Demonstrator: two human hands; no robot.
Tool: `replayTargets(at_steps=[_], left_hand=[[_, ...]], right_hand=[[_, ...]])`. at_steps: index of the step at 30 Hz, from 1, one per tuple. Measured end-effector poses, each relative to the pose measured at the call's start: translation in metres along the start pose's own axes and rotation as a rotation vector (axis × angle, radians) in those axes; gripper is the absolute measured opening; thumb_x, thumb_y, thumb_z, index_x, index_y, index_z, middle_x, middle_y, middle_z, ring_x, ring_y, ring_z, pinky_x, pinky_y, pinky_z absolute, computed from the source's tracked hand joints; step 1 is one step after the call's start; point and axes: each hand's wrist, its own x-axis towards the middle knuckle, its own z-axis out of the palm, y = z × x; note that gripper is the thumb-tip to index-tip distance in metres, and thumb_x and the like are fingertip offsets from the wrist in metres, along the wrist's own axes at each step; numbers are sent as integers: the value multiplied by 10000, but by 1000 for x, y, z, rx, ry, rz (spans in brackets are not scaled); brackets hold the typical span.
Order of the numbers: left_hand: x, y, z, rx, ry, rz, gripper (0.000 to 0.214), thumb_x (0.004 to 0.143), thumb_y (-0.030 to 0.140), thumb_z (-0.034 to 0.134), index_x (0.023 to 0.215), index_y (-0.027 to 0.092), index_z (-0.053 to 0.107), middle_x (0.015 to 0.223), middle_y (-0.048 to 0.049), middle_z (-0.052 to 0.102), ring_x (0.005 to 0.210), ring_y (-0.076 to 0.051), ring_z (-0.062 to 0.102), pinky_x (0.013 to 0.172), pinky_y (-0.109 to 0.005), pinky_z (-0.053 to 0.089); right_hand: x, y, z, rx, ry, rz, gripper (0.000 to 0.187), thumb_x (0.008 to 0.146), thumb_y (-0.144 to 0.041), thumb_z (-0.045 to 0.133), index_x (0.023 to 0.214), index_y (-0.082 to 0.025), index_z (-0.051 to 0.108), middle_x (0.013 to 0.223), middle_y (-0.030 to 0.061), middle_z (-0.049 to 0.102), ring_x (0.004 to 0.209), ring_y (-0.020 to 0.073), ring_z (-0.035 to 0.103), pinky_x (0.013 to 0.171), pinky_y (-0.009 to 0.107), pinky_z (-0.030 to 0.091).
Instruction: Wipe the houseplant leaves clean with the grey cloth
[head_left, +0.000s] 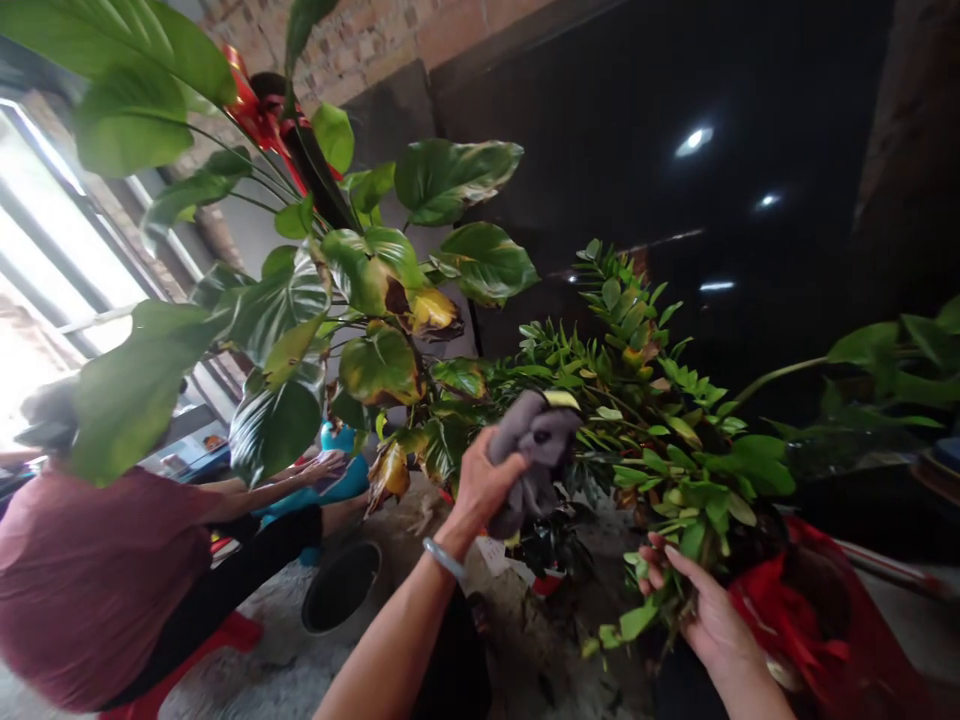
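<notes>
My left hand (484,475), with a pale bangle on its wrist, is closed round a bunched grey cloth (536,455) that has a yellow patch at its top. The cloth is held up in front of the potted plants. Lower right, my right hand (705,610) has its fingers and thumb curled about a leafy stem (637,622) of a small-leaved green plant (675,470). Leaves hide part of those fingers. Left of the cloth stands a tall large-leaved plant (379,365), some of its leaves yellow and brown at the edges.
A co-worker in a dusky pink shirt (97,570) sits on a red stool (202,660) at the left, hands near a blue object (356,475). A dark bucket (341,590) stands on the floor between us. Red wrapping (825,610) lies beside my right hand. Dark glossy panels (637,130) rise behind.
</notes>
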Motion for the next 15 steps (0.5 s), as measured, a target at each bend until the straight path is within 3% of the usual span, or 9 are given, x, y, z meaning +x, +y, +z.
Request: replayTargets(at_steps=[2,4,5,7,9,11,15], left_hand=[[14,-3,-4,77,152,-7,230,663,276,613,878,208,565,755,13,585,715,-167,521,669,-240,401],[8,-17,-1,219,103,-47,223,649,232,612,867,219,567,707,27,563,683,-165,514,679,-251,396],[-2,-25,2,291,-1,-52,230,629,201,617,855,224,581,683,31,558,668,-167,510,681,-257,395],[-27,-37,8,356,-369,-48,236,558,151,654,781,222,626,639,29,556,640,-173,509,657,-258,396],[-45,-37,11,327,-510,-40,289,553,147,663,831,224,663,678,19,598,659,-181,531,654,-257,402],[-42,-24,7,219,-432,-20,362,585,159,639,941,222,664,761,12,639,705,-184,557,662,-249,416],[0,2,-7,114,-19,83,438,629,200,617,1067,204,623,903,4,665,807,-174,587,754,-253,444]], right_hand=[[-3,-2,3,8,19,7,400,329,-236,877,695,-192,723,603,22,704,455,128,569,448,257,528],[-5,-4,5,7,32,19,415,303,-218,881,685,-182,723,591,27,701,449,129,573,444,253,530],[-6,-4,6,5,40,24,412,299,-207,879,679,-183,722,587,26,701,449,132,578,441,253,531],[-7,-4,7,3,62,25,400,304,-190,873,674,-191,721,584,20,702,456,142,593,437,252,533],[-7,-4,7,4,70,10,386,318,-188,868,674,-196,719,577,14,701,453,145,597,429,249,529],[-8,-4,8,7,60,4,384,317,-193,866,670,-192,716,567,12,695,437,140,582,422,250,525],[-9,-5,11,0,70,24,393,302,-182,860,664,-178,707,565,11,688,440,131,571,431,254,525]])
